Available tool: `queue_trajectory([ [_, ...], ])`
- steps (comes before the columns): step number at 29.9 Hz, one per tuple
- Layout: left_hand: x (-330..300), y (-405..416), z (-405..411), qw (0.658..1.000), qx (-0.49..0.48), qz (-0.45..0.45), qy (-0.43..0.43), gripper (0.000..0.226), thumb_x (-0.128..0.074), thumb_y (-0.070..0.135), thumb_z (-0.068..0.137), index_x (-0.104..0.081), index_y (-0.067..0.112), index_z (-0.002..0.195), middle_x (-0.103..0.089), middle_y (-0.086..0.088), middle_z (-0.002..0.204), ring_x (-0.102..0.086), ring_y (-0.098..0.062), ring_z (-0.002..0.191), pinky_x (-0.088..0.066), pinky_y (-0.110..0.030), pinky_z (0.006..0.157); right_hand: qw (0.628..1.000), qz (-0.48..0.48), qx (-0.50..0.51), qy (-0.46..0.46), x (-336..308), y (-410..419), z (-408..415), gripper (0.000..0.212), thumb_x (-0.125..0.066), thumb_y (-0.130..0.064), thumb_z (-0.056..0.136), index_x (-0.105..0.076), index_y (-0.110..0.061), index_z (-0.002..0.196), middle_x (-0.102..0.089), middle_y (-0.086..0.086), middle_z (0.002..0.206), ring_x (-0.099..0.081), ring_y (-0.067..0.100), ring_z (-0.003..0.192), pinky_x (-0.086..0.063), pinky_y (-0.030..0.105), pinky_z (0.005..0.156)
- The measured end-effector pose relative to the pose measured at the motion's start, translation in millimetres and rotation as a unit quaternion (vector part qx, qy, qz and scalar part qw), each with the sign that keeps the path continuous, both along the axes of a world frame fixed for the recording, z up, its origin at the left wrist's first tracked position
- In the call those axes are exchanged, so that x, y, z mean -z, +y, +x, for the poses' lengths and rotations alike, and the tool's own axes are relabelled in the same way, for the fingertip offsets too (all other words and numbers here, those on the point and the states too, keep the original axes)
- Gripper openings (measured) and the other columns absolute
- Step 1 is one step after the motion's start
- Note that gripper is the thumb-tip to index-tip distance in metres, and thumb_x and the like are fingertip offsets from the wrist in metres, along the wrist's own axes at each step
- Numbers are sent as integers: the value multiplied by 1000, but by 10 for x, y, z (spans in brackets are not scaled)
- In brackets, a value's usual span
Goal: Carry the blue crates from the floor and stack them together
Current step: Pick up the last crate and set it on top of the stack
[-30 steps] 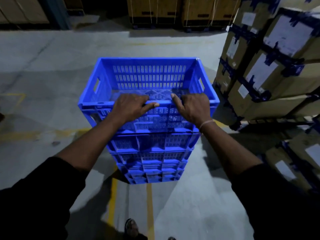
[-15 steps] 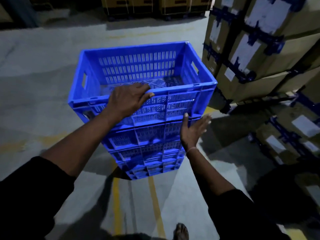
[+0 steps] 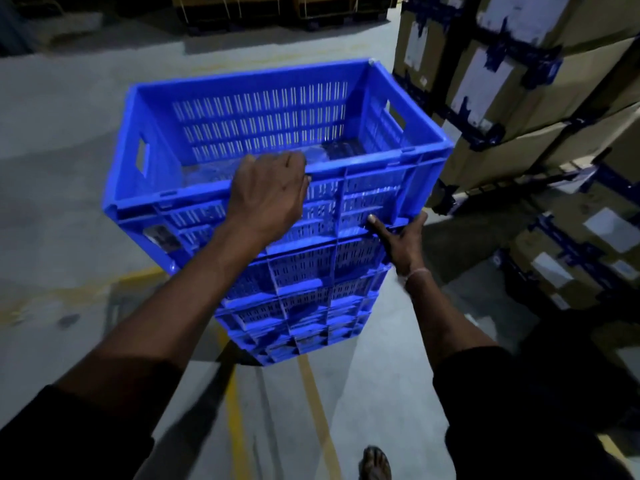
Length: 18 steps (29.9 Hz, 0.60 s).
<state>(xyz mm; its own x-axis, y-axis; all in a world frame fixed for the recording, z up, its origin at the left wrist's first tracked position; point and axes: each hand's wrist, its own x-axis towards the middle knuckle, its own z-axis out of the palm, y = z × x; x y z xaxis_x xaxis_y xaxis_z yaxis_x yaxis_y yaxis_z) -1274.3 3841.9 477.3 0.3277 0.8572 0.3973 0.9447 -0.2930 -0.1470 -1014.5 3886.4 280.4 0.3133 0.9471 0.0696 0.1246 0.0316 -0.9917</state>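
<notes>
1. Since half a second ago our right hand (image 3: pixel 401 242) has closed in from just off the stack (image 3: pixel 301 299) onto its near face, at the seam under the top crate (image 3: pixel 277 150); our left hand (image 3: pixel 270 192) hasn't left the near rim.
2. Left side: bare concrete floor (image 3: pixel 52 150) with a faded yellow line (image 3: pixel 69 299). That's where the open room is.
3. Left hand: fingers curled over the top crate's near rim, just left of its middle, gripping it. Thumb is hidden, can't tell where it sits.
4. Top crate: sits on the stack of blue crates, which stands on the floor straight ahead of us. Long axis runs left to right across our view; it looks skewed, left end overhanging the crate below, so we judge it not yet seated.
5. Right hand: lower and right of the left, fingers spread and fairly straight, index tip on the ledge where the top crate meets the one below. Pressing or steadying, not wrapped round anything.
6. Key relation: the seam lies just beyond the right fingertips, the rim under the left fingers. Both hands are on the near long side, so squaring up likely means a nudge rightward.
7. Right side: strapped cardboard boxes (image 3: pixel 519 98) stand close to the crate's right end. Little clearance there; our foot (image 3: pixel 375 462) is below.
</notes>
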Motion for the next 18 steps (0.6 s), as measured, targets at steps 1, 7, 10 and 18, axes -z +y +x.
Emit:
queue_trajectory([
  [1, -13, 10, 18, 1000, -4, -1, 3, 28, -42, 32, 103, -54, 7, 111, -63, -17, 96, -58, -39, 84, -39, -47, 78, 1000, -6, -2, -14, -7, 20, 1, 71, -93, -40, 69, -36, -32, 111, -61, 14, 126, -68, 31, 110, -60, 50, 84],
  [7, 17, -43, -13, 1000, -1, 6, -9, 33, -37, 35, 105, -53, 7, 115, -63, -16, 101, -57, -37, 86, -37, -46, 80, 999, -36, -14, -14, -90, -34, 15, 82, -92, -55, 62, -35, -29, 116, -59, 8, 126, -66, 25, 112, -59, 47, 88],
  [10, 57, -156, -32, 1000, 6, 6, -9, 42, -35, 39, 104, -49, 11, 132, -59, -13, 123, -53, -35, 105, -34, -47, 90, 988, -49, 60, -134, -324, -256, -116, 106, -85, -68, 61, -39, -17, 142, -50, 11, 141, -50, 32, 131, -43, 52, 109],
  [18, 1103, -1027, -461, 988, 51, -3, -148, 76, -54, 17, 91, -20, 3, 158, -10, -22, 165, -2, -42, 153, -11, -63, 120, 796, 359, -77, -481, -1823, -895, -1585, 67, -59, -49, 93, -47, -11, 147, -42, 13, 153, -28, 37, 149, -13, 61, 120],
])
